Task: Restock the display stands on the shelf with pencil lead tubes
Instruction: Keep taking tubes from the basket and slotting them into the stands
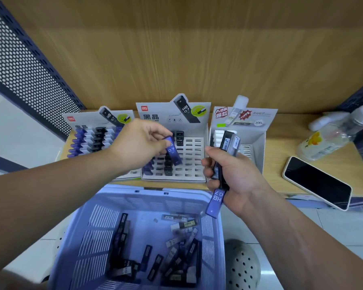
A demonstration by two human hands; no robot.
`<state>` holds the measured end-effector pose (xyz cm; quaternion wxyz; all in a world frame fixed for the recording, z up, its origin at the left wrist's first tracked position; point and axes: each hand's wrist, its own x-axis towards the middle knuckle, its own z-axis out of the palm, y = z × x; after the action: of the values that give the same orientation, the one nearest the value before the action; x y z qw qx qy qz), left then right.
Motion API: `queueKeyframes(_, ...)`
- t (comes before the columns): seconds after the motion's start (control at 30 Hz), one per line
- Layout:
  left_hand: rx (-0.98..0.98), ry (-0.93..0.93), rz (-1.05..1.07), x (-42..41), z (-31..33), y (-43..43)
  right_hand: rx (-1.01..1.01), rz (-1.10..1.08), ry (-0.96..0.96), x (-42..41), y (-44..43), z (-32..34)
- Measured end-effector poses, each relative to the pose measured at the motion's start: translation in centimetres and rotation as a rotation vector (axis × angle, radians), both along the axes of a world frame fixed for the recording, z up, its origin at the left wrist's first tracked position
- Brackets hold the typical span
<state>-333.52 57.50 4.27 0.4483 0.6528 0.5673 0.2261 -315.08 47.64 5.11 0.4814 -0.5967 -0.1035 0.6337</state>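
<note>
**Shelf restock: lead tubes, middle stand in progress**

Shelf: one, wooden, carrying three stands, one phone and one bottle.

Basket: one, blue, below the shelf edge. We counted roughly fifteen loose tubes inside; the heap was too tangled for an exact figure.

Stands: three. Left stand looked nearly full. Middle stand held two filled columns at its left and mostly open slots elsewhere. Right stand held white tubes at its back; its front was hidden.

Left hand: thumb and forefinger pinched one blue tube, tilted, just above the middle stand's filled columns.

Right hand: fingers curled tight round a bundle of about four tubes, black and blue, held between basket and right stand.

Handling note: we judged the step to be seating the blue tube. It should be brought upright over an open slot beside its own colour, cap up, then pressed straight down without knocking neighbours.
</note>
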Motion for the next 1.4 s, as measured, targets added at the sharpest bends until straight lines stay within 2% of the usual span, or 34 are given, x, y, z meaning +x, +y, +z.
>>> queueKeyframes(0.17,0.122,0.143,-0.026,0.4,-1.3,1.1,-0.014,-0.022,-0.002,1.1,-0.5,0.0)
queueKeyframes(0.33,0.149,0.139,-0.019,1.6,-2.0,3.3,-0.018,-0.038,0.005,2.0,-1.0,0.0)
queueKeyframes(0.6,0.465,0.352,-0.217,5.8,-4.4,5.7,-0.027,-0.055,0.011,2.9,-1.2,-0.3)
queueKeyframes(0.87,0.615,0.494,-0.33,6.2,-7.0,6.4,-0.013,-0.04,0.021,2.9,-1.2,-0.5)
queueKeyframes(1.13,0.686,0.567,-0.416,5.7,-7.3,6.7,-0.012,-0.027,0.019,2.6,-0.9,-0.5)
queueKeyframes(1.4,0.715,0.574,-0.335,5.8,-7.5,5.9,-0.012,-0.008,0.009,2.4,-1.2,-0.5)
